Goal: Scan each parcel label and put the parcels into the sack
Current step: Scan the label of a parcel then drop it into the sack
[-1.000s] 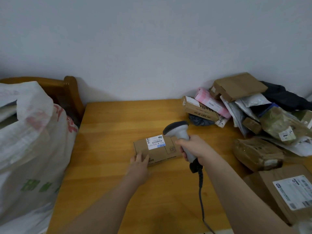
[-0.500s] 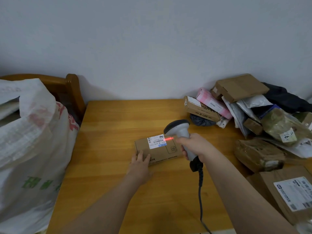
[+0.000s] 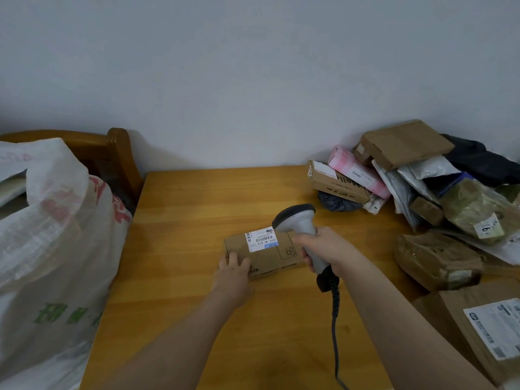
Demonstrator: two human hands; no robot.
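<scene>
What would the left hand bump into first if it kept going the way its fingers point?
The small cardboard box: the left hand rests its fingertips on the near corner. Beyond that, probably the white label.

Dim, flat indoor light; soft shadows, wide-angle bending at edges.

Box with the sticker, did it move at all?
No. The box lies just as far from the table's back edge, the left hand resting on its corner.

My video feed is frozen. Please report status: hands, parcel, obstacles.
Left hand rests on small box. Right hand grips scanner beside its label. Nothing between box and sack.
</scene>
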